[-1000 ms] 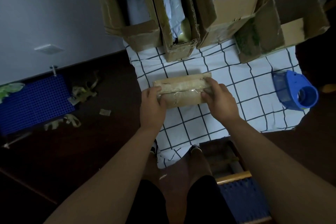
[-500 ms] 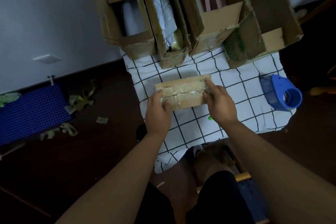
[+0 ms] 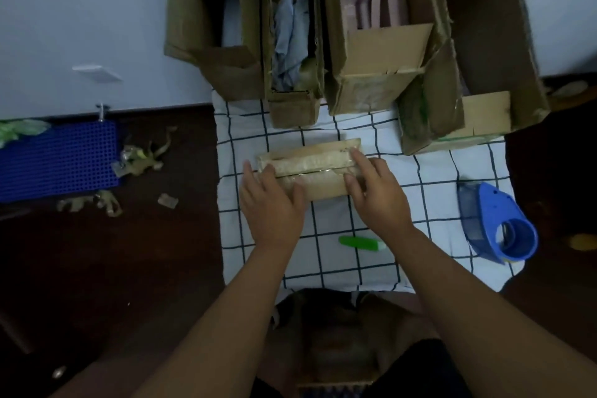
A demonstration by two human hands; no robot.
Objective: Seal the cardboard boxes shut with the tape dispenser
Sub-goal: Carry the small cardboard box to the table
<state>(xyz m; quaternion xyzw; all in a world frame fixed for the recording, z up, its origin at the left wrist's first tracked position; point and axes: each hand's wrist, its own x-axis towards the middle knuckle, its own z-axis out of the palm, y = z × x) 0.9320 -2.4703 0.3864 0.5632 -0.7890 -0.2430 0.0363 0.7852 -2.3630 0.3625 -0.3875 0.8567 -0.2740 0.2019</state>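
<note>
Both hands are pressing the small taped box [image 3: 310,171] on the checked cloth [image 3: 371,262]. The left hand [image 3: 269,207] and right hand [image 3: 376,194] are lying flat, each grip wide. The blue tape dispenser [image 3: 497,223] is lying well apart at the right

A single head-worn camera gives the only view, so no part of the scene is shared with a second one. It looks forward and steeply down from above the person, whose two forearms enter from the bottom edge and reach up toward the middle of the frame. The checked cloth [image 3: 381,271] on the floor fills the centre, close enough (the lens is wide-angle, and edges bow) that the left hand [image 3: 269,203] and right hand [image 3: 376,192] sit near mid-frame. The far wall [image 3: 80,10] runs across the top, with the open cardboard boxes [image 3: 381,58] standing against it.
</note>
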